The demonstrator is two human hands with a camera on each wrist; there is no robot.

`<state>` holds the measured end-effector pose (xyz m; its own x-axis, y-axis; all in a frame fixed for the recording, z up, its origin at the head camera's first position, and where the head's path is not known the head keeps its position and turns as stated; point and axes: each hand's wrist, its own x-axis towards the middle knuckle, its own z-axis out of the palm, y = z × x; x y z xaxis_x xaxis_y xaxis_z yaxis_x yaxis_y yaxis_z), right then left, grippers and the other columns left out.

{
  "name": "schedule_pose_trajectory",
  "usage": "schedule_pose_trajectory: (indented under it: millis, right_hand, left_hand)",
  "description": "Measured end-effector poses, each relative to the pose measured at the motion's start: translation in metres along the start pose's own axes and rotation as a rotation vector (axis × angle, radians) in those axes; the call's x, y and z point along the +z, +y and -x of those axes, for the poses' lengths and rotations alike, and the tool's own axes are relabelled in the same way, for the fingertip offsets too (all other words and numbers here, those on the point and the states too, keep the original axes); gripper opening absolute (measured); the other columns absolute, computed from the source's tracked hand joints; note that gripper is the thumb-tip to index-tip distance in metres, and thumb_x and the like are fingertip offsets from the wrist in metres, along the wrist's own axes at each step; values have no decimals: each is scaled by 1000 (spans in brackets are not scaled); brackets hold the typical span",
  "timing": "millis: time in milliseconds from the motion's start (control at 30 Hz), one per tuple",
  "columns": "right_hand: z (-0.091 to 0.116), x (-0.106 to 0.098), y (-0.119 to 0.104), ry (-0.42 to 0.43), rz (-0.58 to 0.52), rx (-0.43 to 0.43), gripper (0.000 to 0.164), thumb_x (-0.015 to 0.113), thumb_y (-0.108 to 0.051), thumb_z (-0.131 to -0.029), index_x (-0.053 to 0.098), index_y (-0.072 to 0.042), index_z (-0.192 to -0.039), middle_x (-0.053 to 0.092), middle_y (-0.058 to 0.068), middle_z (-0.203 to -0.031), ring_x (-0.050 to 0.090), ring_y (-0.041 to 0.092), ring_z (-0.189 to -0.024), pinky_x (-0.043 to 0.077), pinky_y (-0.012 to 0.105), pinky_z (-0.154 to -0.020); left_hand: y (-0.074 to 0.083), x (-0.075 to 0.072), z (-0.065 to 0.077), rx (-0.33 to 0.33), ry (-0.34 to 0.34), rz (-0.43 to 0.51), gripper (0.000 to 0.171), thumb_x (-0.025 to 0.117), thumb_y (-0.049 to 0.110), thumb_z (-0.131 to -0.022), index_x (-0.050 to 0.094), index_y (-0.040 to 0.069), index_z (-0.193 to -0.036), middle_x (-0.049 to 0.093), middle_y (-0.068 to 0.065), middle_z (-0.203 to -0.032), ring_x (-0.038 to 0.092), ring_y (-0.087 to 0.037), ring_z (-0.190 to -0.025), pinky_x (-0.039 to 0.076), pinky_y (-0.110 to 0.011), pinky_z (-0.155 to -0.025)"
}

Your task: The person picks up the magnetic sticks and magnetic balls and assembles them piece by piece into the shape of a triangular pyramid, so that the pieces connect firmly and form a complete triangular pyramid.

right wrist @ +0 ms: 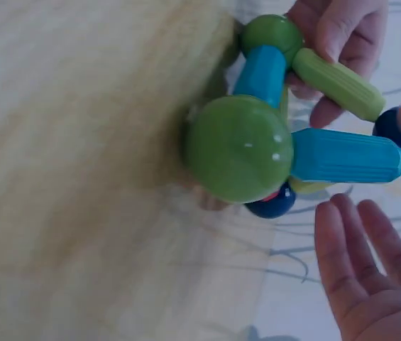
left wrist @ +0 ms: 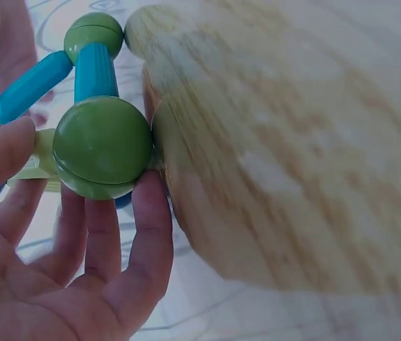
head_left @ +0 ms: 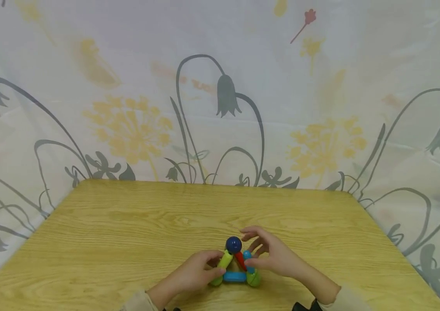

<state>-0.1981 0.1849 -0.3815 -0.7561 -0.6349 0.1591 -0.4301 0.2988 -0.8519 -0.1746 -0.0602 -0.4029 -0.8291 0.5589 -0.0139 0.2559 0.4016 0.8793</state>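
A frame of magnetic building rods and balls stands on the table. My left hand (head_left: 196, 273) pinches its yellow-green rod (right wrist: 338, 85), thumb on one side and fingers beneath, beside a green ball (left wrist: 103, 145). A blue rod (head_left: 234, 277) joins this ball to a second green ball (right wrist: 240, 149). Another blue rod (right wrist: 348, 156) rises from the second ball. A red rod (head_left: 240, 261) and a dark blue ball (head_left: 233, 244) are at the back and top. My right hand (head_left: 272, 255) is spread around the raised blue rod, fingers apart from it; whether the thumb touches is unclear.
The wood-grain table (head_left: 146, 216) extends to both sides and behind the frame. A pale cloth (head_left: 146, 73) printed with flowers hangs behind the table and along its sides.
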Motion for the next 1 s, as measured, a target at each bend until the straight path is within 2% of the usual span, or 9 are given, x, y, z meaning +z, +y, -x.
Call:
schedule_pose_trajectory:
  millis: [100, 233, 367, 500, 667, 800, 1000]
  right_hand:
    - [9, 3, 4, 25, -11, 57, 37, 68, -11, -86, 54, 1, -118, 57, 12, -104, 58, 14, -84, 50, 29, -71]
    - [12, 9, 8, 45, -16, 72, 25, 67, -12, -86, 62, 1, -107, 63, 9, -99, 59, 12, -80, 50, 28, -70]
    - [9, 15, 9, 68, 9, 78, 22, 68, -13, -85, 64, -1, -104, 65, 8, -98, 59, 11, -80, 49, 27, -70]
    - [8, 18, 10, 90, 20, 84, 19, 69, -13, -85, 65, -3, -100, 64, 6, -95, 59, 11, -78, 49, 27, -69]
    - [9, 20, 12, 127, 10, 65, 19, 69, -12, -85, 64, -3, -101, 63, 5, -95, 58, 12, -78, 49, 28, -69]
    - [10, 19, 14, 153, 8, 47, 20, 68, -11, -85, 63, -3, -103, 62, 5, -95, 58, 12, -79, 49, 28, -68]
    - [10, 18, 14, 146, 2, 12, 21, 67, -11, -86, 62, -1, -104, 62, 7, -95, 59, 12, -79, 50, 29, -69]
  left_hand:
    - [1, 0, 2, 34, 19, -15, 38, 62, 16, -91, 56, -5, -122, 53, -6, -100, 56, -29, -96, 47, -38, -81]
    - [1, 0, 1, 58, 21, -36, 32, 61, 15, -91, 60, -2, -118, 56, -2, -99, 56, -24, -94, 46, -33, -80]
    - [2, 0, -2, 58, -2, -54, 27, 60, 15, -92, 63, 2, -115, 58, 0, -98, 55, -18, -93, 46, -31, -80]
    - [4, 0, -4, 55, -15, -103, 31, 59, 14, -92, 59, 0, -120, 54, 0, -93, 53, -13, -86, 46, -28, -75]
    - [5, -2, -5, 90, -18, -159, 24, 57, 12, -93, 61, 0, -114, 51, 2, -85, 46, -8, -75, 42, -24, -67]
    - [5, -2, -5, 95, -15, -171, 29, 57, 11, -93, 59, -1, -119, 50, 1, -85, 45, -7, -75, 42, -23, -67]
    - [4, -2, -5, 85, -6, -183, 33, 56, 12, -93, 56, -2, -123, 51, -1, -88, 48, -9, -78, 43, -25, -68]
